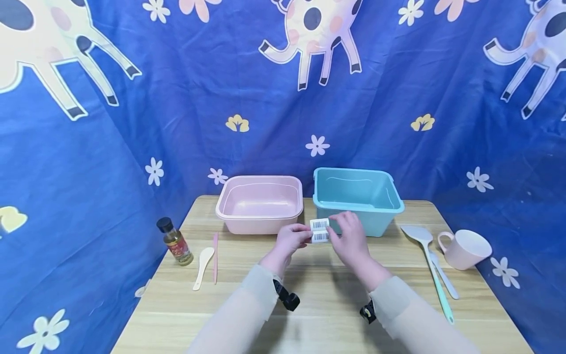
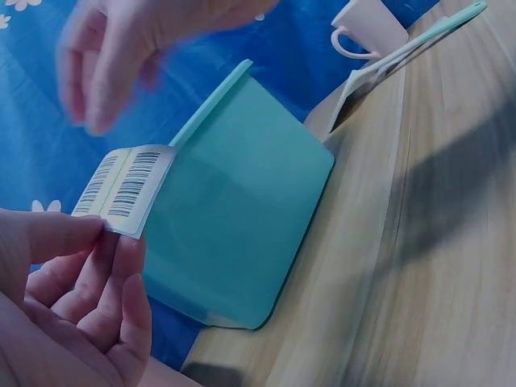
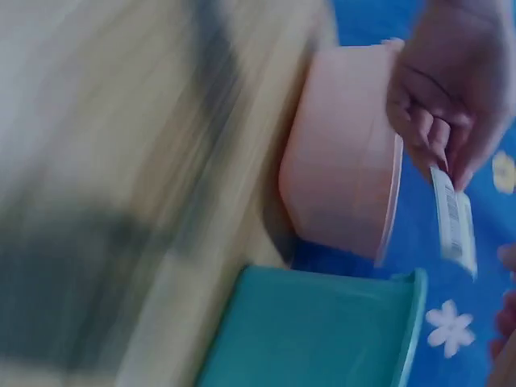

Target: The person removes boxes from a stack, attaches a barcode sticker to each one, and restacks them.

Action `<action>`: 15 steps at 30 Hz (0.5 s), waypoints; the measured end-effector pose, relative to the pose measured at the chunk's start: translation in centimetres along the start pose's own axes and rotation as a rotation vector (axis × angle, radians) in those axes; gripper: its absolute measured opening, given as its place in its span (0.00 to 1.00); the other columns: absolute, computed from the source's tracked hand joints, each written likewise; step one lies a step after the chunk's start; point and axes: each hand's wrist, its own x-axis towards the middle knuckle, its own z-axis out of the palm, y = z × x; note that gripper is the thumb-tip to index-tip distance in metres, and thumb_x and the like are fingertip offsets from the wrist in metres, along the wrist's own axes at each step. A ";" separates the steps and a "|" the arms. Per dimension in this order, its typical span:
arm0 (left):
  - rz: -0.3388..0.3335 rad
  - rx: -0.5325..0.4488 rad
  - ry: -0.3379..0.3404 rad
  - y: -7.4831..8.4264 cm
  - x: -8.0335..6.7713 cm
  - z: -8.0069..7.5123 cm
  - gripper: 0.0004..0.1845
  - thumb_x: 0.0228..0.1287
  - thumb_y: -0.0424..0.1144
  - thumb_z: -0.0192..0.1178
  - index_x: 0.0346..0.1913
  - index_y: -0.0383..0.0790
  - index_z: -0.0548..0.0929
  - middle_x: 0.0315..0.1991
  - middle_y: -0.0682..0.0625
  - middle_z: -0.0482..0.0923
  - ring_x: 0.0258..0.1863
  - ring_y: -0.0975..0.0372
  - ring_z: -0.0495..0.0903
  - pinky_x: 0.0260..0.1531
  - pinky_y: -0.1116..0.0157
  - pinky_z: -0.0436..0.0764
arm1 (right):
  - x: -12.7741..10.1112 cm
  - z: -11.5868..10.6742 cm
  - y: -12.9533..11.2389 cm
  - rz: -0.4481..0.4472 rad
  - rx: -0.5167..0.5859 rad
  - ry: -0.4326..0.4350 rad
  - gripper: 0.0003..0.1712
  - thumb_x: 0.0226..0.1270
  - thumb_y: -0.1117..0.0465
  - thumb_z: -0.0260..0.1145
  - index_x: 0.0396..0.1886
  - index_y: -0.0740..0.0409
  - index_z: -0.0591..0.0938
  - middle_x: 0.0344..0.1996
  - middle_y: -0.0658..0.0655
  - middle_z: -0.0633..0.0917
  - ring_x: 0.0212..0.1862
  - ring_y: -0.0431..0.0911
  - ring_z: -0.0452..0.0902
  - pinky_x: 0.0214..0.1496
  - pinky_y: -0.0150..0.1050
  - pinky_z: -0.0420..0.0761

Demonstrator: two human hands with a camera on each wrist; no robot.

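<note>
Up above the worktop (image 1: pixel 318 295), between the two hands, hung a small white barcode label (image 1: pixel 320 230), just in front of the teal tub (image 1: pixel 358 196). The left hand (image 1: pixel 289 242) pinched its near edge between thumb and fingertips (image 2: pixel 121 266), as the left wrist view showed plainly. The right hand (image 1: pixel 351 236) sat at the label's other side with fingers curled; from the head view it looked to be touching the label, yet the left wrist view showed it blurred and lifted a little clear, so whether it gripped the label could not be told. The right wrist view was badly smeared: only the pink tub (image 3: pixel 347 161), a corner of the teal one and the label edge-on were readable. Both forearms ran out of the bottom of the head view.
</note>
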 end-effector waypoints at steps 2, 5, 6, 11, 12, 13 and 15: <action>0.006 -0.007 -0.001 0.0 0.0 0.0 0.07 0.58 0.26 0.65 0.40 0.27 0.84 0.30 0.46 0.85 0.27 0.62 0.83 0.29 0.68 0.80 | -0.1 0.1 -0.2 -0.202 -0.116 0.035 0.14 0.54 0.70 0.74 0.42 0.63 0.85 0.38 0.56 0.79 0.43 0.53 0.73 0.46 0.48 0.72; 0.024 -0.008 -0.008 0.0 0.0 0.2 0.07 0.58 0.26 0.65 0.40 0.27 0.85 0.29 0.46 0.85 0.28 0.60 0.85 0.28 0.68 0.80 | -0.1 0.6 -0.2 -0.318 -0.189 0.022 0.13 0.54 0.69 0.75 0.40 0.61 0.87 0.37 0.54 0.79 0.41 0.51 0.72 0.42 0.46 0.72; 0.028 -0.007 -0.013 0.0 0.0 0.2 0.07 0.58 0.26 0.65 0.39 0.27 0.85 0.29 0.46 0.85 0.29 0.60 0.85 0.28 0.68 0.80 | -0.1 0.8 -0.2 -0.331 -0.201 0.015 0.13 0.54 0.69 0.75 0.41 0.60 0.87 0.36 0.54 0.79 0.40 0.51 0.72 0.42 0.46 0.72; 0.023 -0.001 -0.039 0.0 -0.1 0.6 0.07 0.59 0.27 0.66 0.40 0.26 0.85 0.29 0.48 0.84 0.28 0.61 0.84 0.29 0.67 0.80 | -0.3 1.5 0.1 -0.323 -0.220 -0.010 0.11 0.56 0.67 0.75 0.40 0.59 0.88 0.35 0.54 0.80 0.39 0.51 0.73 0.40 0.45 0.74; 0.023 0.001 -0.042 0.0 -0.1 0.6 0.07 0.59 0.27 0.66 0.40 0.26 0.85 0.29 0.48 0.84 0.28 0.61 0.84 0.30 0.67 0.80 | -0.4 1.6 0.1 -0.313 -0.217 -0.012 0.11 0.56 0.67 0.75 0.40 0.59 0.88 0.35 0.54 0.80 0.39 0.51 0.73 0.40 0.45 0.74; 0.023 0.002 -0.046 -0.1 -0.1 0.7 0.08 0.59 0.27 0.66 0.40 0.26 0.84 0.29 0.48 0.84 0.28 0.61 0.84 0.30 0.67 0.81 | -0.4 1.6 0.1 -0.303 -0.214 -0.016 0.11 0.57 0.67 0.75 0.40 0.59 0.88 0.35 0.54 0.81 0.39 0.50 0.73 0.40 0.44 0.74; 0.024 0.000 -0.051 -0.1 0.0 0.7 0.08 0.59 0.28 0.66 0.41 0.26 0.85 0.30 0.48 0.84 0.29 0.61 0.84 0.31 0.66 0.81 | -0.5 1.6 0.1 -0.283 -0.206 -0.020 0.10 0.57 0.67 0.75 0.40 0.59 0.88 0.35 0.53 0.81 0.39 0.50 0.73 0.40 0.44 0.74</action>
